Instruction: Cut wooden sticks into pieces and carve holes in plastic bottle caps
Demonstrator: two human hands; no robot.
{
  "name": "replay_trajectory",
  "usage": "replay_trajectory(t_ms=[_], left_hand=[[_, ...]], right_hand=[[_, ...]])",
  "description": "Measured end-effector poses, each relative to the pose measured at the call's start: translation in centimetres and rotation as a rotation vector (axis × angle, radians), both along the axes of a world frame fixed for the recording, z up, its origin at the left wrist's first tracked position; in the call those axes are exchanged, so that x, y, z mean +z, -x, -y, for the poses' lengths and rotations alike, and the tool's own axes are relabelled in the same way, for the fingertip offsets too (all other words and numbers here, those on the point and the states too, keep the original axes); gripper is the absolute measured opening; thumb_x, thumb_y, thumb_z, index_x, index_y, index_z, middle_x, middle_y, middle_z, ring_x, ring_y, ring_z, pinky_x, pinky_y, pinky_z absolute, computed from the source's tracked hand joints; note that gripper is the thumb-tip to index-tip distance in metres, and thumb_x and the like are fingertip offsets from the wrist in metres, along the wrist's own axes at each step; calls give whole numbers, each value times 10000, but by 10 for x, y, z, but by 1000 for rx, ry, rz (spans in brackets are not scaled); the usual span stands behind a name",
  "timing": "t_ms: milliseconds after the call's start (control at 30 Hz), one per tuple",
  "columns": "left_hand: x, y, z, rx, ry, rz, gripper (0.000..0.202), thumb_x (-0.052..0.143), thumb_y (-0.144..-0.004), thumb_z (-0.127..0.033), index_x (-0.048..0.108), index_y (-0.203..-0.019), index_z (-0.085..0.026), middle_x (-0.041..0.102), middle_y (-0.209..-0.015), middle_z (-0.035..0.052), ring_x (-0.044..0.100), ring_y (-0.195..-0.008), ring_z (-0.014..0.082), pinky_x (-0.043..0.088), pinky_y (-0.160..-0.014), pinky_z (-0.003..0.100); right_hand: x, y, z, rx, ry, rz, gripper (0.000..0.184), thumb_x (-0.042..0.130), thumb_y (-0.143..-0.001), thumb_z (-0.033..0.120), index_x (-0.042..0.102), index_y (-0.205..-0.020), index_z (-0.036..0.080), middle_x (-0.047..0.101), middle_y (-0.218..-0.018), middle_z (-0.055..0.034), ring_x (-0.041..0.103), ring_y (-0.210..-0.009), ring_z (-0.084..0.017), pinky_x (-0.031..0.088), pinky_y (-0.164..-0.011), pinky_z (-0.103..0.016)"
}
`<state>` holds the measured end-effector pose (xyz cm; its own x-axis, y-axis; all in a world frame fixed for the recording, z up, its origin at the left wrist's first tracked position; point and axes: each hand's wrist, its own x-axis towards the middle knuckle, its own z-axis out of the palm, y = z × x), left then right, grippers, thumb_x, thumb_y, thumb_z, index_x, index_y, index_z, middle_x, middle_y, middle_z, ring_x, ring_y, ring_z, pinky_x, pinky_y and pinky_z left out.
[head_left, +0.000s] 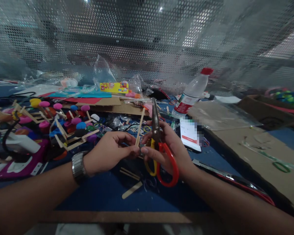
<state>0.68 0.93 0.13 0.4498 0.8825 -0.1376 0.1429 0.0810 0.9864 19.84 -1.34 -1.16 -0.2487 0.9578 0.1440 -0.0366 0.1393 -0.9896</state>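
Note:
Pinched between the fingers of my left hand (pixel 112 148) is a thin wooden craft stick (pixel 140 127), standing nearly upright. My right hand (pixel 171 147) is close beside it and holds a pair of scissors (pixel 156 127) with red and yellow handles, blades pointing up. The right thumb and fingertip come together near the stick's lower end; whether they touch it I cannot tell. Below the hands, a flat craft stick (pixel 132 190) and narrow wooden strips (pixel 129 173) lie on the blue tabletop (pixel 93 195).
At the left, stick-built pieces with coloured pompom-like balls (pixel 75 121) crowd around a purple power strip (pixel 26 161). A tilted plastic bottle (pixel 193 93), a phone (pixel 189 134) and cardboard (pixel 254 150) are to the right. A yellow packet (pixel 114 87) lies behind, before a perforated metal screen (pixel 147 42).

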Motion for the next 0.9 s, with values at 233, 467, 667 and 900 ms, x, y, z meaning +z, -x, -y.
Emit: replay_trajectory(t_ms=[233,467,667,900], left_hand=[[1,2,-9,164,19,165,354,885,-650,-345,689,-822,-106,695,-748,-2,680,-680,123,596,-710,257],[1,2,-5,127,44,297,310,895,-649,-317,696,-778,-118,737,-739,16,699,-679,123,599,-694,235],[2,2,-5,110,3,380,254,902,-648,-267,713,-752,-132,727,-700,0,692,-642,108,593,-659,208],[5,0,-5,245,-23,412,356,949,-553,-305,707,-738,-120,718,-715,-1,713,-689,127,610,-676,209]], right_hand=[[2,-1,-3,-31,56,14,833,840,-722,426,310,-1351,294,610,-932,24,612,-483,-110,549,-446,-269],[-3,-5,-4,-148,-164,169,732,871,-691,421,489,-1295,261,591,-980,-20,626,-741,-152,580,-615,-295],[-10,-6,-7,-88,-195,150,727,881,-677,430,476,-1260,271,602,-1016,-30,640,-755,-160,584,-698,-337],[-12,-7,-11,18,-161,213,555,838,-730,333,535,-1186,245,590,-936,-6,603,-696,-132,544,-663,-311]])
